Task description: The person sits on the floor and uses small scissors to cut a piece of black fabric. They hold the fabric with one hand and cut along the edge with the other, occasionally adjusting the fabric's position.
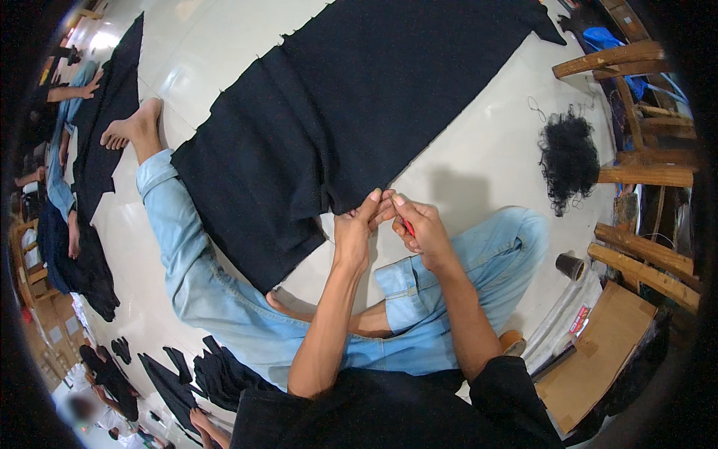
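Note:
A long black cloth (374, 97) lies spread across the floor in front of me, rumpled on its left part. At its near edge my left hand (357, 230) is closed, thumb and fingers pinching the cloth's edge. My right hand (425, 233) is right beside it, its fingertips almost meeting the left's. It is curled round a small red-handled tool (408, 227), mostly hidden by the fingers, so its kind does not show. Any thread between the fingertips is too fine to make out.
A tangled heap of black thread (570, 161) lies at the right, near wooden legs (647, 176). A dark cup (570, 266) and a cardboard sheet (598, 352) are at lower right. My jeans-clad legs flank the cloth. Other people with black cloths (112, 127) sit at the left.

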{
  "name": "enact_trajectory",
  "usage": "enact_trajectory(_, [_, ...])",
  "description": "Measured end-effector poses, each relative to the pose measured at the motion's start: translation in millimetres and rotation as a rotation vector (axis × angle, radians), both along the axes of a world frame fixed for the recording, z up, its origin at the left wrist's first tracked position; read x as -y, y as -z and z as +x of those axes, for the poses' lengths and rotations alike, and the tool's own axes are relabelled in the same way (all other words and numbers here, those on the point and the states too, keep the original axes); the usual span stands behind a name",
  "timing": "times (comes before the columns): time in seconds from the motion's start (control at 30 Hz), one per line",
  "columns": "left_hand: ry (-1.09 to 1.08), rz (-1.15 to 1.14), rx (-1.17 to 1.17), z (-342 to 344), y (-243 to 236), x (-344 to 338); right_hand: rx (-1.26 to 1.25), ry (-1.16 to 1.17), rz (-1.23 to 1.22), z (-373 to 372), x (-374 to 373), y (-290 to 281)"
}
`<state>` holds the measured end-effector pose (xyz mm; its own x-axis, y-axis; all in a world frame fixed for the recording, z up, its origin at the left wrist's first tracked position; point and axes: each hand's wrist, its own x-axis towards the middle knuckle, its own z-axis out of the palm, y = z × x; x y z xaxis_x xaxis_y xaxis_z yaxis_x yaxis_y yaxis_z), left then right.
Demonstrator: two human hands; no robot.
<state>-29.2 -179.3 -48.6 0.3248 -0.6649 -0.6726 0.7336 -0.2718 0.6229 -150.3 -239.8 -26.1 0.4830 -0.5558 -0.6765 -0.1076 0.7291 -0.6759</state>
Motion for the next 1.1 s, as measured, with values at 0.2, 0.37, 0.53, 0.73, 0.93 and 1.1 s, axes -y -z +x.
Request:
enact_trajectory(0.2, [-0.039,-0.045,-0.062,0,-4,-1,-0.085,0.026,-0.018,3,6,8])
enact_trajectory(0.37, [-0.057,-0.056,-0.05,3,-5,-1,-0.043,-0.039,-0.036,11,18,4])
enact_trajectory(0.53, [-0.054,-0.051,-0.055,2,-3,0,-0.055,-0.026,-0.035,11,20,7])
enact_trajectory(0.73, [-0.048,-0.05,-0.072,3,0,-1,-0.046,-0.021,-0.051,12,18,10])
enact_trajectory(0.93, [-0.055,-0.057,-0.079,2,-1,0,-0.046,-0.024,-0.066,12,17,13])
enact_trajectory(1.1, [-0.044,-0.057,-0.061,2,-1,0,-0.062,-0.023,-0.049,12,17,14])
